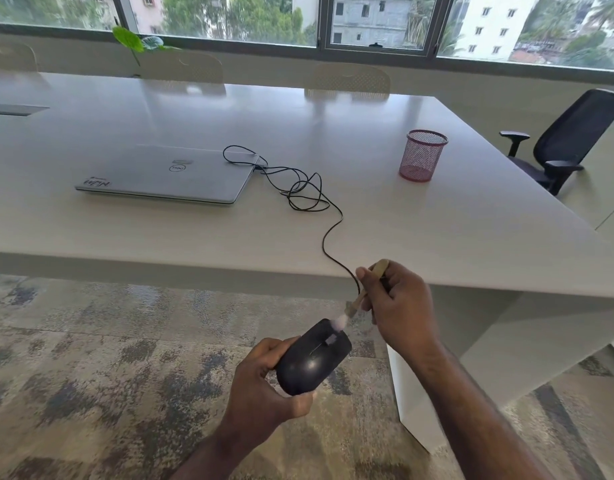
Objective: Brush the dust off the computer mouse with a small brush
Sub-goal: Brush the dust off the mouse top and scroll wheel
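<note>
Two bare forearms enter from the lower edge of the frame, one at lower centre, one at lower right. No sleeves visible on either; no cuff reaches the frame. Left hand: no ring, no glove, wrist bare, no watch or band. Right hand: likewise bare, no ring seen, wrist unadorned. Right forearm edges motion-blurred.

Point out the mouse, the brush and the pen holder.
mouse [307,363], head view, its black top shell.
brush [359,299], head view, its wooden handle.
pen holder [421,155], head view, its mesh wall.
</note>
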Action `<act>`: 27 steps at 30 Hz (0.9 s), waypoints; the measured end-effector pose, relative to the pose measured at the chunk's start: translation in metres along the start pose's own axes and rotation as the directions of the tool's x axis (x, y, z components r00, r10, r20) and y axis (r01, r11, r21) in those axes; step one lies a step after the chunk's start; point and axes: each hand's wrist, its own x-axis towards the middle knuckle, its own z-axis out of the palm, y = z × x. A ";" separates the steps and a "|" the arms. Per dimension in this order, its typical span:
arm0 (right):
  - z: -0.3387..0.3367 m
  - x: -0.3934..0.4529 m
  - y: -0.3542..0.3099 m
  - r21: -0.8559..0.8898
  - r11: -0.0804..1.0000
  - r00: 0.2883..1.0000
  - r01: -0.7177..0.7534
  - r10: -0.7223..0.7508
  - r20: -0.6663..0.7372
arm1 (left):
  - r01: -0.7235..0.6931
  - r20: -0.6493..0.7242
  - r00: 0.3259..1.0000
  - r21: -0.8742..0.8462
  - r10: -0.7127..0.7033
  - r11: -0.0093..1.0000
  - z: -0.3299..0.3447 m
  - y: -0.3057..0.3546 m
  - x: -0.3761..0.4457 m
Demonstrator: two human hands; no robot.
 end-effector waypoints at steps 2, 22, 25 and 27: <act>-0.002 -0.001 -0.001 0.036 0.999 1.000 0.012 -0.012 -0.021 | 0.008 -0.004 1.000 -0.019 -0.008 1.000 0.000 -0.001 0.000; -0.006 -0.011 0.003 -0.002 0.999 0.998 0.048 -0.048 -0.046 | 0.015 -0.014 1.000 -0.018 -0.015 1.000 -0.003 0.004 0.002; -0.008 -0.014 0.003 -0.069 0.995 0.996 0.073 -0.077 -0.051 | 0.022 -0.031 0.999 -0.028 -0.023 0.999 -0.003 0.006 0.001; -0.009 -0.016 0.002 -0.107 0.988 0.992 0.111 -0.116 -0.045 | 0.027 -0.038 0.999 -0.040 -0.029 0.999 -0.003 0.007 0.001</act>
